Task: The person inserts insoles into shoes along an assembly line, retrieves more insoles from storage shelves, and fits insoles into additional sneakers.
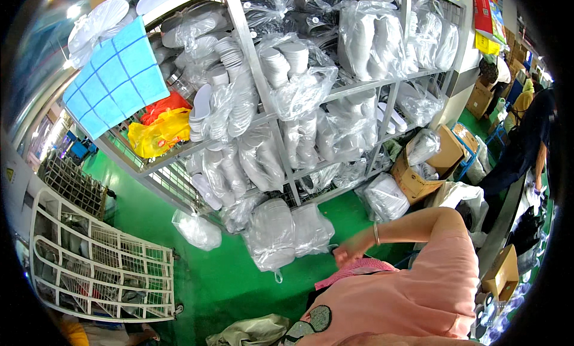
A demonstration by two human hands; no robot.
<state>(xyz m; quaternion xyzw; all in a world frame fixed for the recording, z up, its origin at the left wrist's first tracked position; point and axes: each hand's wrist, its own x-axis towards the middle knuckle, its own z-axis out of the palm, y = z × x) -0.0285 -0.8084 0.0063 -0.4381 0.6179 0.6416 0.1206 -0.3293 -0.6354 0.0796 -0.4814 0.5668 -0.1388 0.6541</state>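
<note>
My right hand [353, 250] is held in front of my chest with the elbow bent out to the right and a bracelet [376, 233] at the wrist. Its fingers are curled; a small dark spot shows at them, but what they hold, if anything, is hidden. Just below the hand lies a pink textured cloth [357, 269] against my pink shirt. My left hand is out of view. Beyond the hand, clear bags of pale shoe insoles [270, 233] rest on the green floor in front of a metal rack [254, 65].
More bagged insoles [230, 110] fill the rack's shelves. A light blue checked cloth [116, 80] and a yellow bag [160, 132] are at its left end. A white wire cart [104, 265] stands left, an open cardboard box [412, 178] right. Other people [523, 136] are at the far right.
</note>
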